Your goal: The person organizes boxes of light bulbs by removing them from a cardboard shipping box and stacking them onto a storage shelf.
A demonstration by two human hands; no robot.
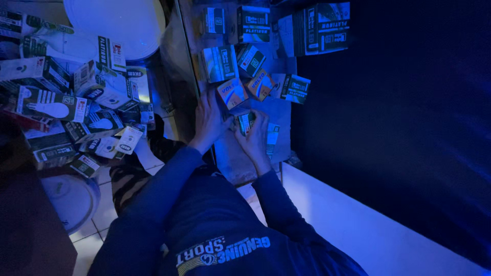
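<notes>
Two hands, left hand, right hand, gripping small dark bulb box, glossy, rectangular

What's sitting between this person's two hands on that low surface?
A small dark box sits between the left hand and right hand, both touching it, in the head view.

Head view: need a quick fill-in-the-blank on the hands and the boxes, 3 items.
1. Both hands, the left hand and the right hand, meet on one small ____ on the shelf.
2. The two boxes just above the hands are ____ in colour.
3. The person's sleeves are ____ blue.
4. The big heap of boxes lies to the ____ of the hands in the picture.

Missing words: box; orange; dark; left
</notes>
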